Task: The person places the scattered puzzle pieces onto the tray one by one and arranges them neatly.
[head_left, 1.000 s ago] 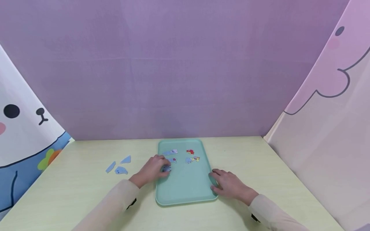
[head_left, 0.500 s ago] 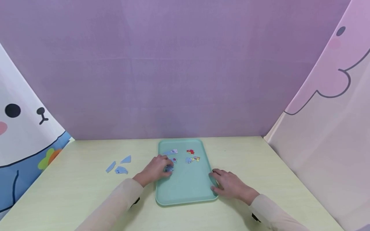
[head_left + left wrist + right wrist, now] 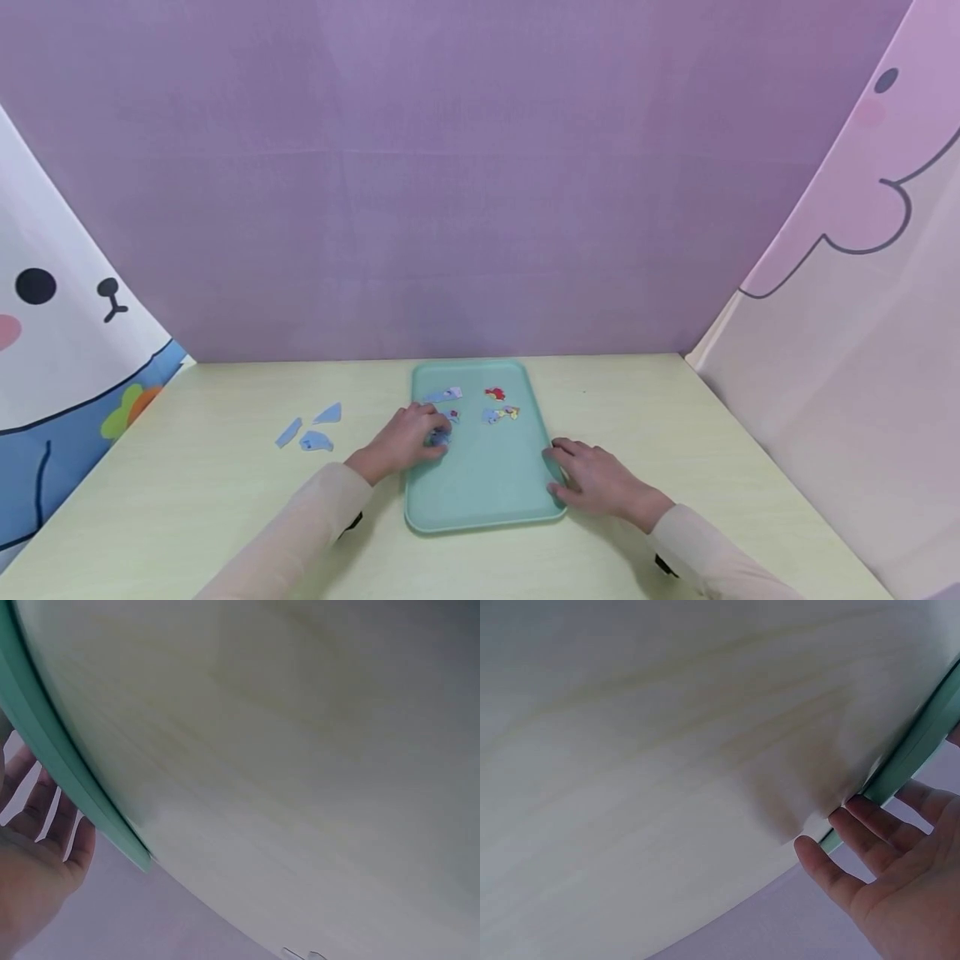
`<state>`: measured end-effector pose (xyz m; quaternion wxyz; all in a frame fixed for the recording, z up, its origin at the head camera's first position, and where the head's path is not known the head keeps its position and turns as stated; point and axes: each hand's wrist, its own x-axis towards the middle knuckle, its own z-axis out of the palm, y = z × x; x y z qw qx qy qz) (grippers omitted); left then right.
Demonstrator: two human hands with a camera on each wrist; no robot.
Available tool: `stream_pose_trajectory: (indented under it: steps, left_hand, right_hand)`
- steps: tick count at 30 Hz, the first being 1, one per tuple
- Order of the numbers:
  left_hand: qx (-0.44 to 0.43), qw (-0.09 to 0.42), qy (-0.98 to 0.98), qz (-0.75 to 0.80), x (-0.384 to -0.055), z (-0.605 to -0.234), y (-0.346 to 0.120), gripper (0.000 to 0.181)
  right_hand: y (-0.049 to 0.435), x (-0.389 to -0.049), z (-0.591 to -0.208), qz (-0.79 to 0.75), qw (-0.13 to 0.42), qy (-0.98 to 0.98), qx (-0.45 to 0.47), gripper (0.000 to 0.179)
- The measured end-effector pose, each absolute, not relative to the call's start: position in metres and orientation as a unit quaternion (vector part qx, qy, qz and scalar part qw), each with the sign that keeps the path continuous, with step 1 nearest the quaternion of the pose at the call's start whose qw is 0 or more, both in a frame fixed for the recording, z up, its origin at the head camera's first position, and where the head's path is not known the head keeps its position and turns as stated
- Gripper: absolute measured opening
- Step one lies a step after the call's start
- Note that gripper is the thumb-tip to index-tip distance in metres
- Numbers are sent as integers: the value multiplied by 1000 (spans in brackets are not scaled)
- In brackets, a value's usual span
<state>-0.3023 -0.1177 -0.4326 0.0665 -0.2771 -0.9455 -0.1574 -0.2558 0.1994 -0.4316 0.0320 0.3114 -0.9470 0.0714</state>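
A green tray (image 3: pixel 495 492) lies on the table with flat, irregular puzzle pieces on it. My left hand (image 3: pixel 401 442) reaches over its left rim, and thumb and fingers hold a blue puzzle piece (image 3: pixel 439 437) low over the tray, partly hidden by the fingers. Just beyond those fingers is a blue piece with a red spot (image 3: pixel 453 416). My right hand (image 3: pixel 596 482) rests against the tray's right rim, its fingers loosely extended. In the right wrist view the fingers (image 3: pixel 866 844) touch the green rim (image 3: pixel 911 761).
Farther up the tray lie a blue-and-lilac strip (image 3: pixel 444 395), a red piece (image 3: pixel 495 393) and a blue-and-yellow piece (image 3: pixel 501 414). Three blue pieces, one of them triangular (image 3: pixel 328 413), lie on the table (image 3: pixel 187 467) left of the tray. A purple cloth (image 3: pixel 480 183) stands behind.
My left hand has shifted slightly right over the tray with the blue puzzle piece, then stayed there. The right hand has kept its place at the rim.
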Motion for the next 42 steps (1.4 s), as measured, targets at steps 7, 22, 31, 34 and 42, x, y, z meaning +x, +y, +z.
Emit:
stream_pose_trajectory:
  steps: [7, 22, 31, 34, 42]
  left_hand:
    - [-273, 73, -945, -165, -298, -431, -123, 26]
    - [-285, 108, -938, -164, -286, -428, -150, 28]
    - [-299, 150, -931, -143, -275, -426, -177, 26]
    - [-298, 161, -931, -135, -273, -426, -187, 25]
    - [-279, 159, -940, -115, -268, -422, -219, 26]
  right_hand:
    - [200, -257, -433, 70, 32, -947, 313, 49]
    - [201, -257, -433, 64, 36, -947, 312, 48]
    - [200, -257, -433, 69, 29, -948, 310, 49]
    - [200, -257, -433, 69, 29, -948, 310, 49]
    - [201, -256, -432, 68, 32, -946, 315, 49]
